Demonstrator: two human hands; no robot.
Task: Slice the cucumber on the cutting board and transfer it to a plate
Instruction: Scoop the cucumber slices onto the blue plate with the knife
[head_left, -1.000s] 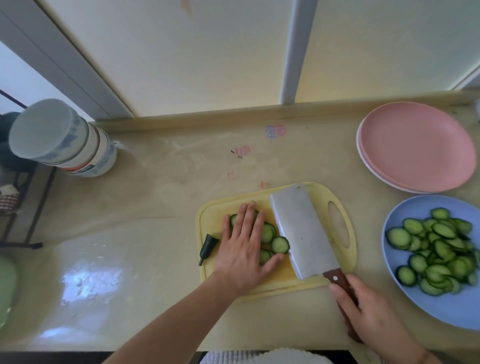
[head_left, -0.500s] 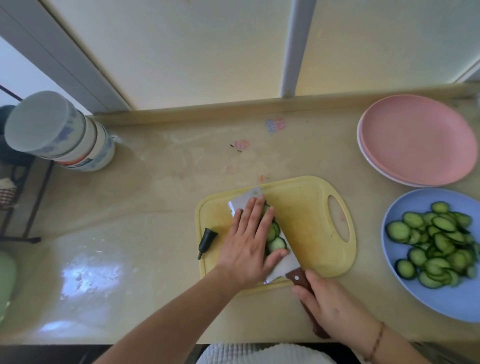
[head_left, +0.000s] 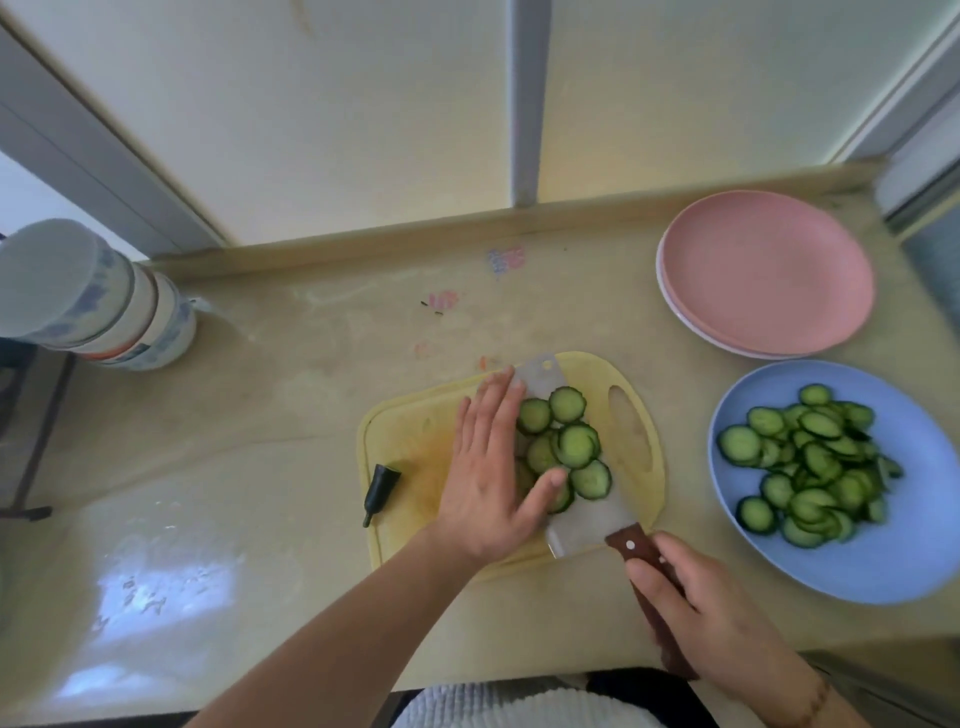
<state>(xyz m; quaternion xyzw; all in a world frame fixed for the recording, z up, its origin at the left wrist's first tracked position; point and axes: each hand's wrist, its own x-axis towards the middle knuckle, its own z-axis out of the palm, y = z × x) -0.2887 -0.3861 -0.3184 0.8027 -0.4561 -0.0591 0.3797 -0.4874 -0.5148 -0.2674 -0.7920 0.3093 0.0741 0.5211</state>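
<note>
Cucumber slices (head_left: 563, 447) lie piled on the flat blade of the knife (head_left: 587, 525) over the cutting board (head_left: 639, 467). The left hand (head_left: 485, 478), fingers straight, presses against their left side. The right hand (head_left: 701, 618) grips the knife's wooden handle, just right of them.

No readable text, label, brand or number is showing anywhere; the pink and blue smudges on the counter (head_left: 506, 259) are looking like worn marks too blurred to read, and the blue pattern on the stacked bowls (head_left: 98, 306) is showing decoration only, not lettering
</note>
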